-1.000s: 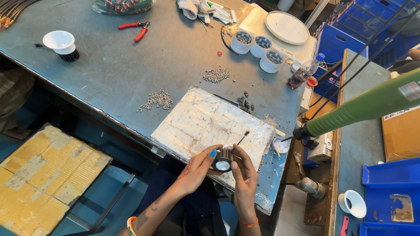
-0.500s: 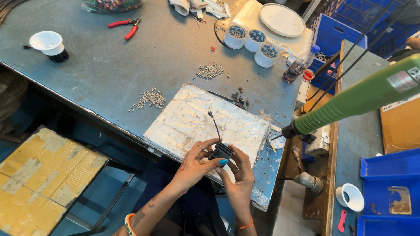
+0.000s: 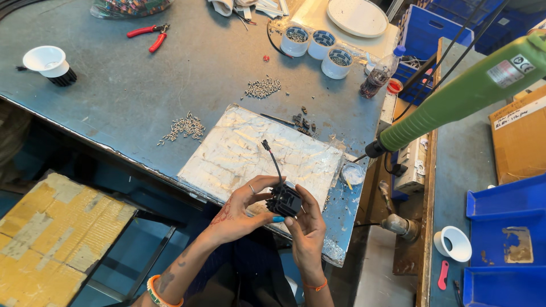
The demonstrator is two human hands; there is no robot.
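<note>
Black finned part (image 3: 284,200), small & blocky, sits between both my hands just over the near edge of the foil-covered board (image 3: 256,153). My left hand (image 3: 242,209) curls round its left side, thumb under, fingers over the top, closed on it. My right hand (image 3: 307,227) props it from the right & below, fingers bent against it. Thin black wire (image 3: 272,159) w/ a small plug at the tip rises from the part, up across the foil. Board lies on a grey metal table (image 3: 142,91). Farther out: 2 heaps of small silver screws (image 3: 185,127), red-handled pliers (image 3: 147,33), 3 white cups (image 3: 315,44), a white funnel-shaped reflector (image 3: 48,61). Green power screwdriver (image 3: 460,96) hangs at right, tip near the board's right edge.
</note>
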